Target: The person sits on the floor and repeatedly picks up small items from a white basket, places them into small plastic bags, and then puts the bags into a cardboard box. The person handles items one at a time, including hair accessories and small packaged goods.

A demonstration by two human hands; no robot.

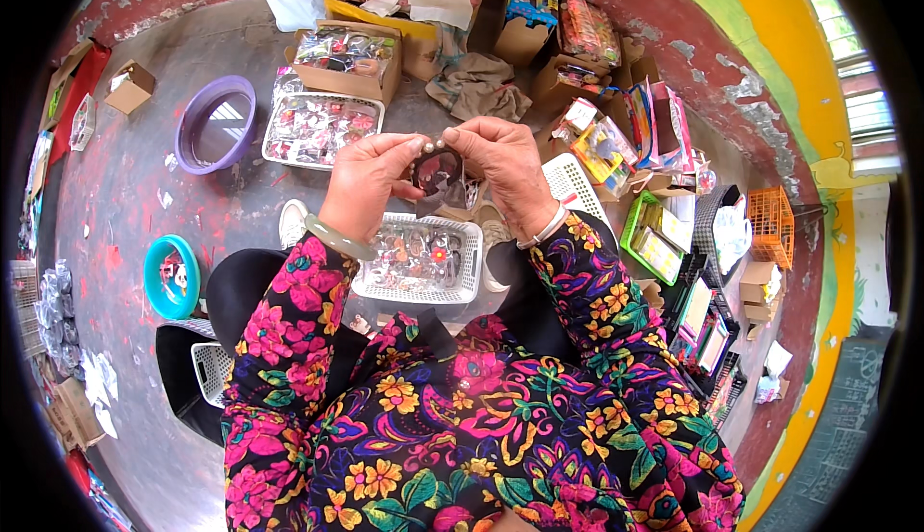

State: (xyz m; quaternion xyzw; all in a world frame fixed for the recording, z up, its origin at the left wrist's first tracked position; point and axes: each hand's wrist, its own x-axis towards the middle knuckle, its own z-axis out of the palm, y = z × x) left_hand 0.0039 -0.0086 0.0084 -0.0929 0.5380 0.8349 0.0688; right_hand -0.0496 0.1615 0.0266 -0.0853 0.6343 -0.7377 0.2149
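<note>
Up in front of me, both hands hold a dark hair tie (418, 176), a loop with small pearl-like beads at its top. My left hand (371, 181) pinches it between thumb and finger on the left side of the beads. On the other side my right hand (512, 168) does the same, its other fingers curled. Below the hands stands a white plastic basket (470, 286) with several small bagged accessories in it, one with a red flower. Farther off, left of my hands, a second white basket (272, 154) holds more small packaged pieces.
Left on the floor are a purple basin (183, 137) and a teal basin (154, 282). An open cardboard box (337, 81) of packets stands beyond the baskets. Along the right wall are cartons, a green basket (632, 219) and an orange crate (773, 224).
</note>
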